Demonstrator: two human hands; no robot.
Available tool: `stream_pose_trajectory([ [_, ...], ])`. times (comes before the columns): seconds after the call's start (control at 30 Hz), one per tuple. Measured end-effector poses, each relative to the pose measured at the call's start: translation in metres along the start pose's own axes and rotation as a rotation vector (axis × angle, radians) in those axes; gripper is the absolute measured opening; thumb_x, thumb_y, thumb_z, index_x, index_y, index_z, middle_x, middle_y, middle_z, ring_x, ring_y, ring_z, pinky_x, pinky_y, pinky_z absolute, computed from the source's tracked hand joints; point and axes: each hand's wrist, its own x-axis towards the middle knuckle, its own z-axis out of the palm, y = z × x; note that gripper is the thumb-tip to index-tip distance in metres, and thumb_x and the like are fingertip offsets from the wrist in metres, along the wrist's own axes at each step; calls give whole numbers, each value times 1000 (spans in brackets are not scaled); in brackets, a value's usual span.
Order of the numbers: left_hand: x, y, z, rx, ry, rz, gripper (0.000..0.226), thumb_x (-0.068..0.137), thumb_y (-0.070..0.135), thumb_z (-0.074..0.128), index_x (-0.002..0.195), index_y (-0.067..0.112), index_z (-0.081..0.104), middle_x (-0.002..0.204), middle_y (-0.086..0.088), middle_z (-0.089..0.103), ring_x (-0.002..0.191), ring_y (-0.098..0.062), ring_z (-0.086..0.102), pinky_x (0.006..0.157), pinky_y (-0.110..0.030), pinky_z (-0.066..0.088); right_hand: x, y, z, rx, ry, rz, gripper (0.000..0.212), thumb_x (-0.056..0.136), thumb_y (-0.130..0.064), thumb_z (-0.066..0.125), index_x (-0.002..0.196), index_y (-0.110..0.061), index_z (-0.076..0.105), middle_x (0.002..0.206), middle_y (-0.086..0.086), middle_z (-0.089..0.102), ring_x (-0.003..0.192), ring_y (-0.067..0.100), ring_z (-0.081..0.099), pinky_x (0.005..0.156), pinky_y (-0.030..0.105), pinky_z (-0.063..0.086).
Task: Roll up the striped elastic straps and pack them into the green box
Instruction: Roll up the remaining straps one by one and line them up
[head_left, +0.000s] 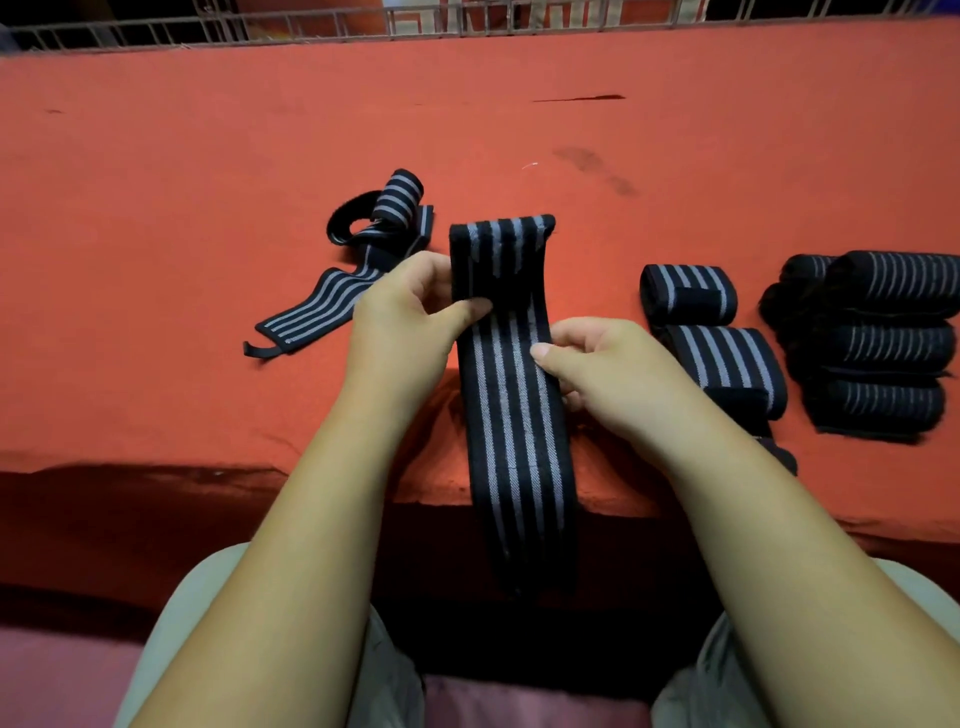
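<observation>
A black elastic strap with grey stripes (511, 415) stands upright in front of me, its lower end hanging down past the table edge. My left hand (410, 322) pinches its left edge near the top. My right hand (597, 364) pinches its right edge a little lower. Another strap (332, 301), loose and partly coiled, lies on the red table (156, 208) to the left. Two rolled straps (691, 293) (727, 364) sit to the right of my hands. No green box is in view.
A pile of several rolled straps (878, 343) lies at the far right. A metal railing (363, 23) runs along the table's far edge. My knees are below the table's near edge.
</observation>
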Motion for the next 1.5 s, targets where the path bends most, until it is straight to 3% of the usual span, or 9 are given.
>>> stream_pose_trajectory([
  [0.17, 1, -8, -6, 73, -55, 107, 26, 85, -1, 79, 98, 22, 77, 91, 8, 76, 90, -17, 72, 84, -47, 62, 2, 2, 6, 252, -28, 37, 19, 107, -22, 65, 116, -22, 82, 106, -1, 83, 103, 17, 79, 101, 43, 58],
  [0.3, -1, -16, -11, 98, -113, 174, 30, 80, -10, 78, 95, 17, 80, 96, 3, 77, 95, -16, 72, 87, -46, 60, -2, -1, 5, 320, -39, 20, 19, 106, -19, 65, 114, -15, 82, 79, -9, 79, 68, -1, 72, 67, 18, 53],
  [0.53, -8, -19, -19, 14, -206, 145, 33, 86, -15, 74, 103, 13, 82, 118, -1, 76, 117, -20, 73, 108, -47, 56, -4, -6, 2, 412, -65, 4, 24, 104, -22, 70, 125, -20, 80, 116, 4, 82, 113, 20, 77, 108, 44, 56],
  [0.77, -30, 6, -15, -375, -262, -235, 29, 106, 6, 60, 129, 16, 76, 121, -2, 80, 117, -22, 76, 109, -49, 58, -3, -7, 5, 533, 97, -12, 26, 102, -20, 73, 127, -17, 79, 115, 6, 82, 111, 21, 78, 105, 44, 58],
  [0.87, -38, 7, -6, -333, -219, -205, 52, 99, 12, 77, 147, 20, 60, 131, 1, 77, 121, -16, 74, 108, -47, 58, -1, -10, 7, 536, 167, -31, 24, 101, -21, 75, 125, -20, 81, 115, 1, 82, 111, 18, 78, 104, 42, 59],
  [1.03, -39, 0, 4, -292, -196, -142, 40, 99, -1, 69, 137, 15, 70, 129, -2, 78, 124, -21, 73, 111, -54, 55, -2, -11, 3, 428, 214, -62, 23, 103, -18, 71, 123, -21, 82, 114, -5, 82, 112, 10, 76, 106, 38, 57],
  [1.2, -40, 0, 6, -287, -200, -143, 39, 100, -4, 66, 134, 14, 72, 127, -2, 78, 122, -23, 74, 110, -54, 56, -3, -11, -4, 343, 96, -18, 34, 107, -49, 60, 118, -27, 83, 111, -4, 82, 102, 22, 75, 85, 43, 56],
  [1.33, -40, 2, 3, -305, -252, -127, 38, 101, -5, 64, 136, 10, 70, 130, -5, 77, 127, -23, 71, 113, -53, 54, -5, -11, -5, 436, 50, -33, 38, 106, -47, 63, 124, -18, 80, 119, 7, 80, 116, 32, 75, 110, 62, 53],
  [1.5, -40, 3, 1, -328, -307, -113, 41, 104, -5, 61, 142, 10, 65, 137, -8, 73, 133, -27, 67, 117, -55, 49, -4, -12, 2, 660, 26, 3, 37, 109, -37, 59, 134, -13, 72, 125, 9, 78, 121, 23, 74, 112, 47, 54],
])
